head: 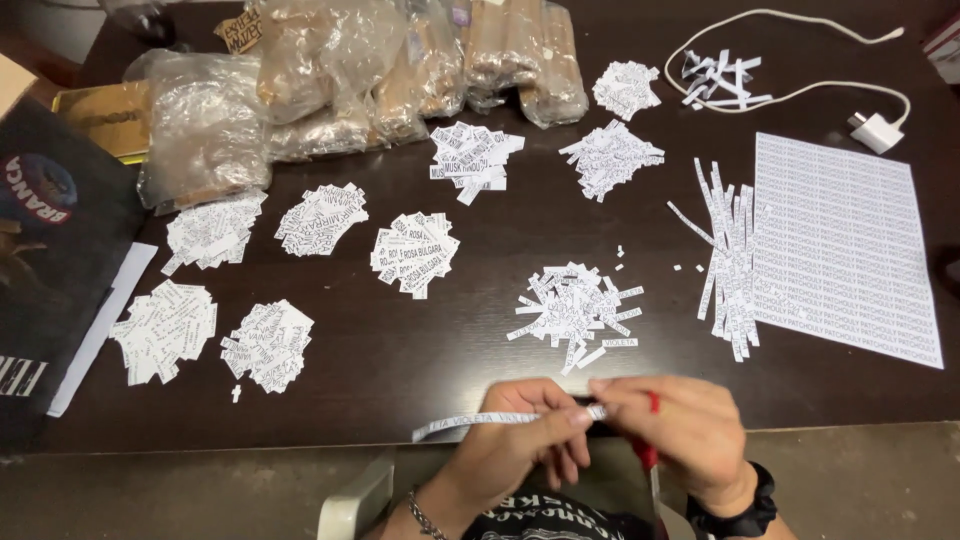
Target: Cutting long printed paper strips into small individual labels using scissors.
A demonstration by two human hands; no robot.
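- My left hand pinches the printed paper strip flat above the surface edge.
- My right hand's grip closes on red-handled scissors at the strip's end, near the cut label pile.

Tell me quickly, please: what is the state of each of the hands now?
Left hand: closed, pinching a printed paper strip.
Right hand: closed on red-handled scissors at the strip's end.
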